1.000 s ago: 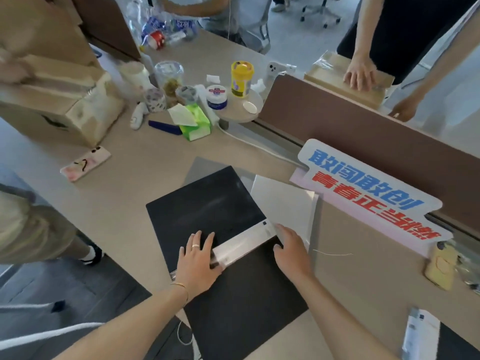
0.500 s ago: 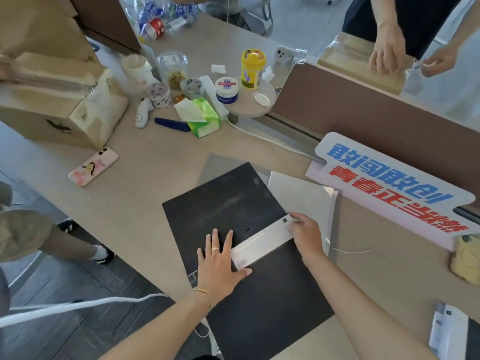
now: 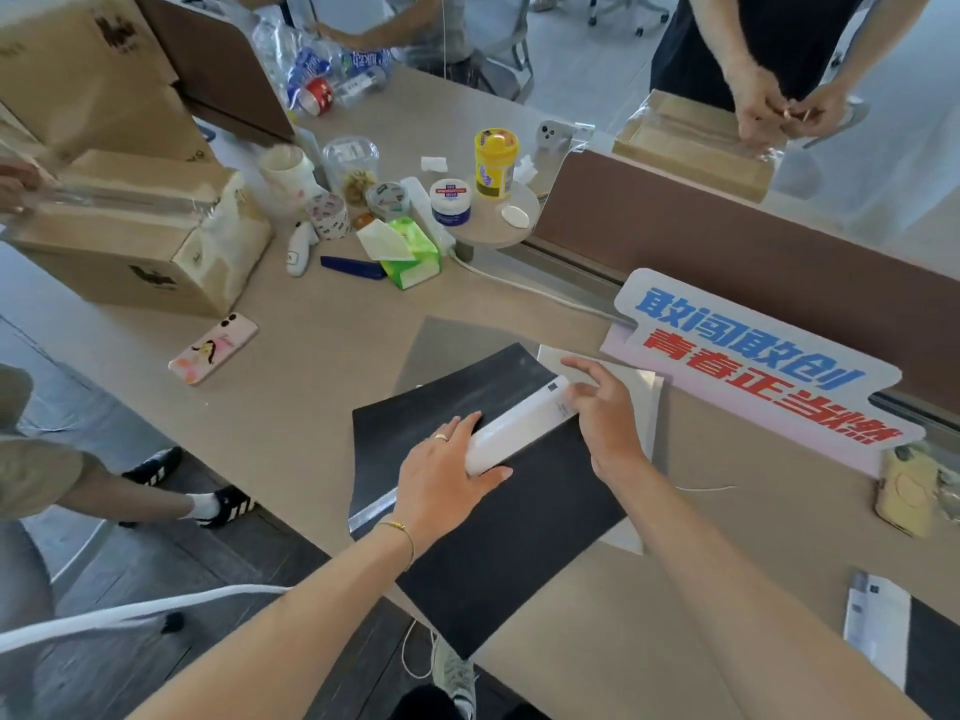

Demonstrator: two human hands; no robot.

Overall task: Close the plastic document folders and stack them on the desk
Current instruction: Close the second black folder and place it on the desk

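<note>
Folder: black plastic folder [image 3: 519, 517] lies on the desk [image 3: 311, 387] near its front edge, far cover lifting, white spine strip [image 3: 519, 428] raised across it.
Left hand [image 3: 441, 480]: fingers flat on the far cover, thumb under the strip's near end, gripping it.
Right hand [image 3: 602, 407]: fingers loosely spread, pressing the strip's far end; not clenched.
Beneath: grey sheets [image 3: 639, 387] under the folder.
Behind: printed sign [image 3: 753, 356] by the divider.
</note>
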